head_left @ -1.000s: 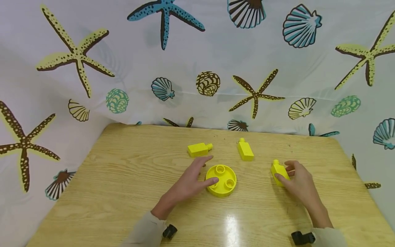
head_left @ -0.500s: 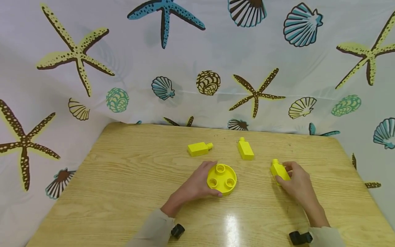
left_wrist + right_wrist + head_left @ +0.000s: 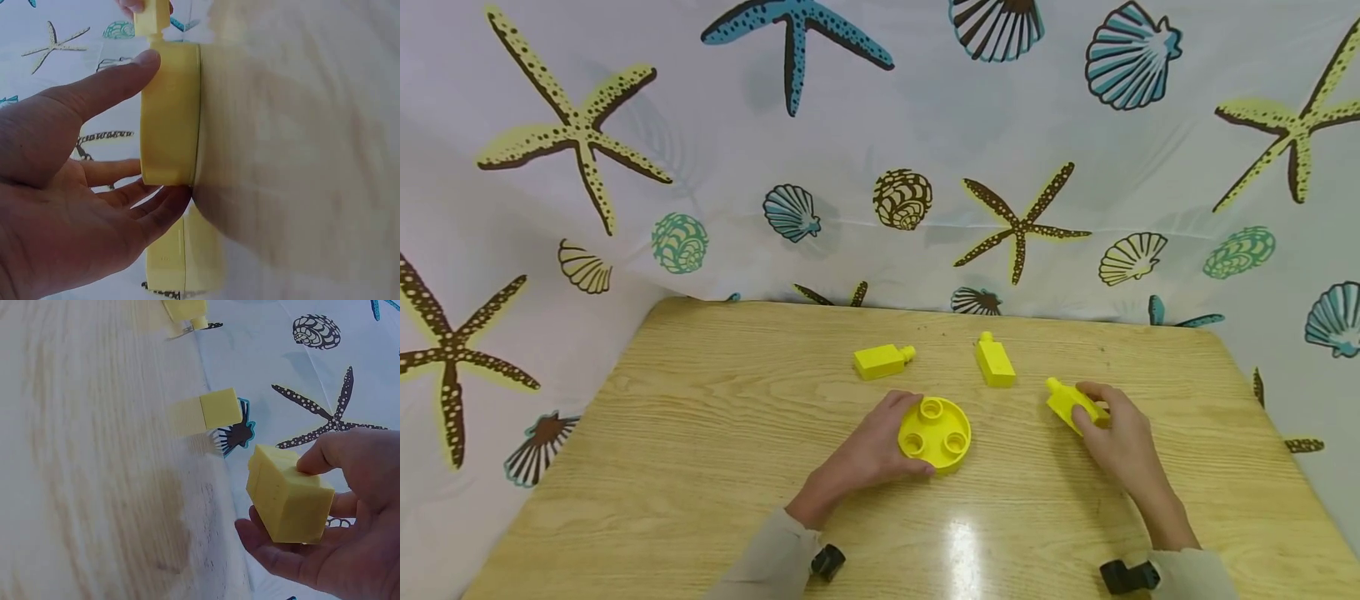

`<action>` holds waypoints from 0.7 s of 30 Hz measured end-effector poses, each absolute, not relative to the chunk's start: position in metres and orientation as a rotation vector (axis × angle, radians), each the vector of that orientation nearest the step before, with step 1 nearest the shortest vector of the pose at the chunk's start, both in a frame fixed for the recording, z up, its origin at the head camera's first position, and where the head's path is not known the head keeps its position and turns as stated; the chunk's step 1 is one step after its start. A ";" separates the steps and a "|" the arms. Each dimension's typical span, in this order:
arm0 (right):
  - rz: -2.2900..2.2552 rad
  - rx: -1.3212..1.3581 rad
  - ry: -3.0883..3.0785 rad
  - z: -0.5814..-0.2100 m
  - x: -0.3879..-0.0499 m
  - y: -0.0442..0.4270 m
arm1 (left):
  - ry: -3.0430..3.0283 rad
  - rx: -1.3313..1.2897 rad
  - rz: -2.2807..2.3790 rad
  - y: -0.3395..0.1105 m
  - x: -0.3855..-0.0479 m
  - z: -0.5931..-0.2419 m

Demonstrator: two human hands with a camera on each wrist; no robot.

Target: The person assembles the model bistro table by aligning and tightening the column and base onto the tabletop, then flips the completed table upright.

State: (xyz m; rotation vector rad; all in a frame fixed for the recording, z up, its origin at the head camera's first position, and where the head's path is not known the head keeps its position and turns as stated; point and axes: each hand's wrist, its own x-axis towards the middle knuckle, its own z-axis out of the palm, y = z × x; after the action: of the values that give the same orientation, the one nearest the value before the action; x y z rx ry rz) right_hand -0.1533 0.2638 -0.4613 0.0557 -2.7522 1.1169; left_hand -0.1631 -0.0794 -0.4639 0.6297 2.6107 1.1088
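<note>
Right hand (image 3: 1126,437) is pinching the yellow block (image 3: 1063,405) by its sides above the tabletop (image 3: 737,442), left hand (image 3: 876,443) is clamping the round base (image 3: 936,431) on it by the rim; both looking light, stiff, maybe slick, sides and rim probably giving best hold.

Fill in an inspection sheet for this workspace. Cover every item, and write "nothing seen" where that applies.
Surface: wood-grain table, with a bright light reflection near its front.
Job's things: round yellow base flat on the table; first yellow block lying with its knob toward the right; second yellow block lying with its knob toward the back; third yellow block held off the table.
Clutter: nothing seen.
Hands: left hand grips the base's side; right hand holds the third block; a black device sits at the left cuff, another at the right.
Cables: nothing seen.
Surroundings: white cloth printed with starfish and shells, behind and at both sides.
</note>
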 end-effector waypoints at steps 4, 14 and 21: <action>1.152 0.109 -2.704 -0.461 -0.156 0.262 | 2.610 0.632 1.101 -0.089 -0.164 -0.463; 1.478 0.229 -2.554 -0.455 -0.164 0.256 | 2.629 0.606 1.115 -0.113 -0.168 -0.464; 1.635 0.241 -2.496 -0.452 -0.172 0.251 | 2.627 0.585 1.135 -0.119 -0.173 -0.468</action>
State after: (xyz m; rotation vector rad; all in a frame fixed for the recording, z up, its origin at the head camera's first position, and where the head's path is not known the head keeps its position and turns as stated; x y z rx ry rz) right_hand -0.1723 0.2513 -0.4519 0.2411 -2.4965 1.6350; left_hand -0.1731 -0.1194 -0.4679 0.5853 2.6269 1.1348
